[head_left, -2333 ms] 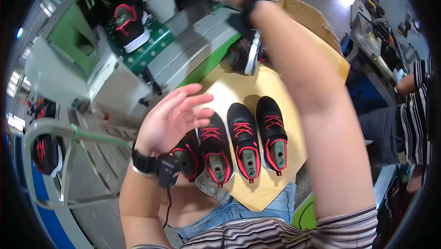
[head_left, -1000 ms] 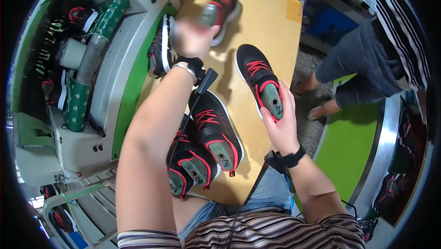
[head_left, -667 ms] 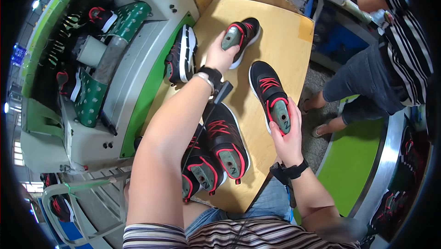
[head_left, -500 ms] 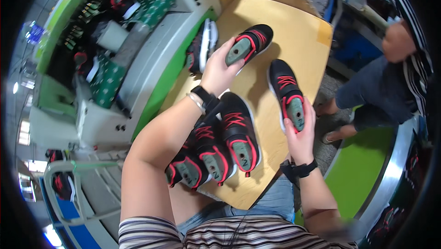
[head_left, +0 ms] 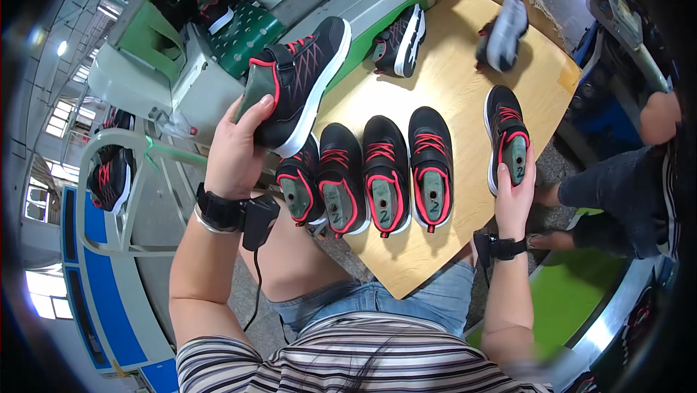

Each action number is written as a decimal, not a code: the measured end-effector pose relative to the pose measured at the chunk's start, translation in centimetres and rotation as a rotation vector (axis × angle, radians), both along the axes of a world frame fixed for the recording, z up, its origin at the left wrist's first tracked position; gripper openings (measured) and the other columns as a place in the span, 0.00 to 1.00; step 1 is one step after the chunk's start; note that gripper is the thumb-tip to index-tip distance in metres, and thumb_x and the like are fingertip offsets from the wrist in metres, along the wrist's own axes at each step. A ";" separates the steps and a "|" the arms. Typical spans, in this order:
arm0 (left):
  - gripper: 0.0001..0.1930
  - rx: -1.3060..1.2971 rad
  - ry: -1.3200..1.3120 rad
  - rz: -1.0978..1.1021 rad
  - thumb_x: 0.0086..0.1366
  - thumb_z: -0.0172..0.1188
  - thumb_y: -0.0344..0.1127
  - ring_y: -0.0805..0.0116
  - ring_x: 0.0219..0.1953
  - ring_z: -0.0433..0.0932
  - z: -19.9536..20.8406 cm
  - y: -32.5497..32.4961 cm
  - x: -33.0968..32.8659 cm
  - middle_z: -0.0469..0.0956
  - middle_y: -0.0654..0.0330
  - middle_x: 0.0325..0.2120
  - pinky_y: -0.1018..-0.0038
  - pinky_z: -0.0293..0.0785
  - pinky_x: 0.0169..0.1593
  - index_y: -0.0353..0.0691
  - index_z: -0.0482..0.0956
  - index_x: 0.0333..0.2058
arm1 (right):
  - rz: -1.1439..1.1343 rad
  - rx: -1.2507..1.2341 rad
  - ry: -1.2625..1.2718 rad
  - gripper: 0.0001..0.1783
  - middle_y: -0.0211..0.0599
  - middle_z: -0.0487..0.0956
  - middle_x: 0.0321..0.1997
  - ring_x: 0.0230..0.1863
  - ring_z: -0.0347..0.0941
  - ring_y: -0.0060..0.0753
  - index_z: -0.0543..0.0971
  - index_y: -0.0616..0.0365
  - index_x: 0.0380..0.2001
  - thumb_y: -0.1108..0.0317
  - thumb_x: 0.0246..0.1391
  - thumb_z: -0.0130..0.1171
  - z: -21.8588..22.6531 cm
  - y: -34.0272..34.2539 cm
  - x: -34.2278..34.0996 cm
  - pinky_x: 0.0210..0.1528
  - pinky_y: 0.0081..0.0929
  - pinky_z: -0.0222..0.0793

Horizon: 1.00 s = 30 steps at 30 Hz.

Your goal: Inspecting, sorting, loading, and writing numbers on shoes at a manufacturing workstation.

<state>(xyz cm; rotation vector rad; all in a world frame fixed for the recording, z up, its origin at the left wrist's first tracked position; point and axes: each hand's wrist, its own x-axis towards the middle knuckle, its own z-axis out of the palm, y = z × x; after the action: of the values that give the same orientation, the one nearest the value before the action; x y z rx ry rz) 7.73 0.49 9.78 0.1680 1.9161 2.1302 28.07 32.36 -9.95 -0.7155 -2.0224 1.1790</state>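
Four black-and-red sneakers (head_left: 384,148) lined up on a wooden board (head_left: 406,266), green shoe lasts (head_left: 434,199) filling them, right hand (head_left: 515,199) wrapped around the heel of a lasted sneaker (head_left: 498,119), left hand (head_left: 236,152) closed on a raised sneaker (head_left: 303,84), a tipped sneaker (head_left: 401,41) beyond, another shoe (head_left: 212,10) inside a machine (head_left: 131,77).

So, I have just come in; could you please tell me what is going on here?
A person's left hand holds up a black shoe by its heel; the right hand grips another shoe at the right edge of the wooden board. Between the hands, four similar shoes stand in a row. Farther back, a tipped shoe lies on its side.
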 end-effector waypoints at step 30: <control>0.43 -0.855 1.020 -0.173 0.58 0.67 0.39 0.47 0.68 0.58 -7.0 9.7 -4.7 0.57 0.41 0.65 0.62 0.55 0.69 0.30 0.54 0.67 | -0.067 0.067 -0.060 0.36 0.57 0.61 0.69 0.70 0.57 0.54 0.57 0.65 0.69 0.71 0.59 0.56 0.4 -0.8 -0.3 0.70 0.40 0.53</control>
<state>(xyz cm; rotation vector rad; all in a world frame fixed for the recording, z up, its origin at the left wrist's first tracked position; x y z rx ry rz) 2.99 10.16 2.77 1.3418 2.9691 0.9427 27.77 31.55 -9.53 -0.7880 -2.0604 1.0579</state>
